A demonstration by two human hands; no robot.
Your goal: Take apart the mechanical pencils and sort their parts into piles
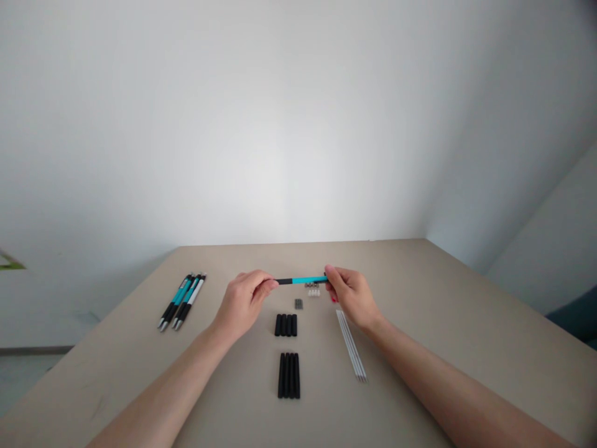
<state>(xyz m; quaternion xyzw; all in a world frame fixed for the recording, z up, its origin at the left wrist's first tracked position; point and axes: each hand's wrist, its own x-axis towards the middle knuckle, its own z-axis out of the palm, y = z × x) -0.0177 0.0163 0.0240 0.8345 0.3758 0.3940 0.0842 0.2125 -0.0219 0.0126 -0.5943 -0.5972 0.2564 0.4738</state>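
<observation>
Soft, even light — faint shadows, wide-angle stretch toward the edges.

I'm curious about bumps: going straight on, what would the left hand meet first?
Past the blue pen it holds, the left hand would likely meet the right hand, gripping the other end; depth is unclear.

i can't read any text, brand or number here. any marks on the pen (305, 280) between my left hand (243, 301) and right hand (353, 296), or on the pens (181, 301) further left, are too small.
</observation>
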